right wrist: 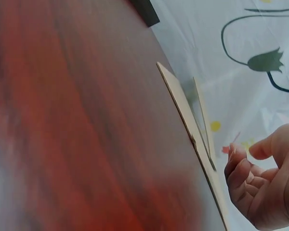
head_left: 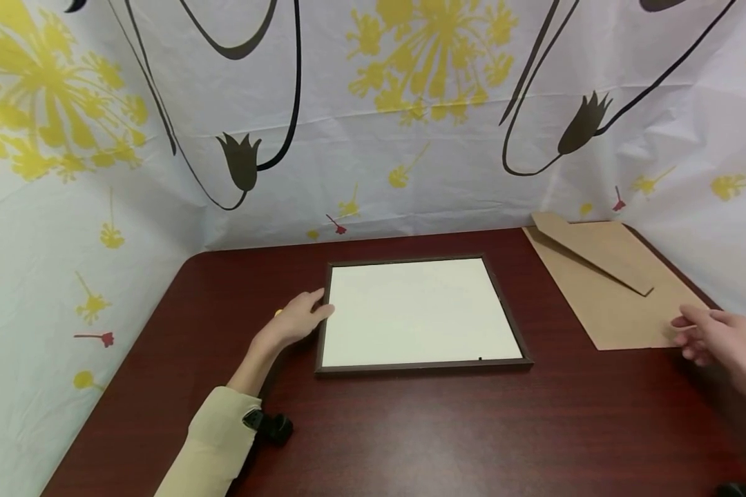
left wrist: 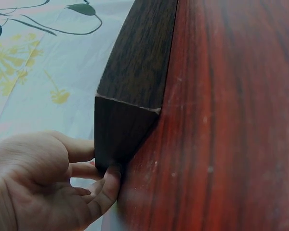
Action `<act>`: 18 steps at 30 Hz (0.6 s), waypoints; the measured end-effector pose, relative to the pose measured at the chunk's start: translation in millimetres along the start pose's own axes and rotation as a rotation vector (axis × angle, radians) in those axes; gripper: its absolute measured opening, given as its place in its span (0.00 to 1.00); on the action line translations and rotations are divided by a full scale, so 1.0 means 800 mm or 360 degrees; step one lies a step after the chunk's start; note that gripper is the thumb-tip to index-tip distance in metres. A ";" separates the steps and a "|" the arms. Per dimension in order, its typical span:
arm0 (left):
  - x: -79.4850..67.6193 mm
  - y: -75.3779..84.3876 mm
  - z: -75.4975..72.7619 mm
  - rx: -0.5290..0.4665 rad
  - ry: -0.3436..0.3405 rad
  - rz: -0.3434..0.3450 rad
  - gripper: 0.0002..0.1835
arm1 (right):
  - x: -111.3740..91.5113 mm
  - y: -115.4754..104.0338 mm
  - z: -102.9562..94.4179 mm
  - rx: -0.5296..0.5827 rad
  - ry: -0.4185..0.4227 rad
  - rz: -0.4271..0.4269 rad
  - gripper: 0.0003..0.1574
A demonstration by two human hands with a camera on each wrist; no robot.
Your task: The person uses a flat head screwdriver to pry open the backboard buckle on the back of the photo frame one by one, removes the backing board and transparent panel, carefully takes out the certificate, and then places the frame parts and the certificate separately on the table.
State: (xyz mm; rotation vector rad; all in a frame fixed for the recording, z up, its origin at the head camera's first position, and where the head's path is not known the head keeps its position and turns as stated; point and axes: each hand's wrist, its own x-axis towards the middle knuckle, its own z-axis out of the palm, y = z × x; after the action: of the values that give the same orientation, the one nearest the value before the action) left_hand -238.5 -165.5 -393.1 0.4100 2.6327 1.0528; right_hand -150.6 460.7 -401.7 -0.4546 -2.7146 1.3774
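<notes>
A dark wooden picture frame (head_left: 425, 366) with a white panel (head_left: 419, 310) inside lies on the table. My left hand (head_left: 298, 317) grips the frame's left side, thumb over the top edge; in the left wrist view its fingers (left wrist: 106, 192) curl at the frame's lower edge. Off to the right lies a brown backing board (head_left: 587, 297) with a slanting stand flap (head_left: 590, 252) raised from it. My right hand (head_left: 724, 342) hovers by the board's near right corner, its fingers loosely curled and holding nothing.
The dark red table (head_left: 423, 435) meets a white patterned cloth (head_left: 373, 179) at the back and sides. A small yellow thing (head_left: 278, 313) shows just behind the left hand. The board reaches close to the table's right edge.
</notes>
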 end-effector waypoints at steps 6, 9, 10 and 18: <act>0.000 0.000 0.000 0.0016 -0.0007 -0.0007 0.33 | 0.006 -0.023 0.019 -0.0117 -0.0060 -0.0122 0.40; -0.001 0.001 -0.001 0.0017 -0.0020 -0.0012 0.33 | 0.008 -0.038 0.027 -0.0134 -0.0112 -0.0193 0.36; -0.002 0.002 -0.001 0.0019 -0.0024 -0.0010 0.33 | 0.010 -0.043 0.029 -0.0098 -0.0153 -0.0216 0.33; -0.005 0.006 -0.001 0.0034 -0.0022 -0.0032 0.33 | 0.021 -0.074 0.063 0.0145 -0.0372 -0.0403 0.13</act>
State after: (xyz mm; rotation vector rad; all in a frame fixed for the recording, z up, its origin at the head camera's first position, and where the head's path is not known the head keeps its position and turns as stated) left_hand -234.3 -163.9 -388.4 0.3928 2.6324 1.0123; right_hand -189.9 393.3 -385.6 0.0606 -2.7460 1.5581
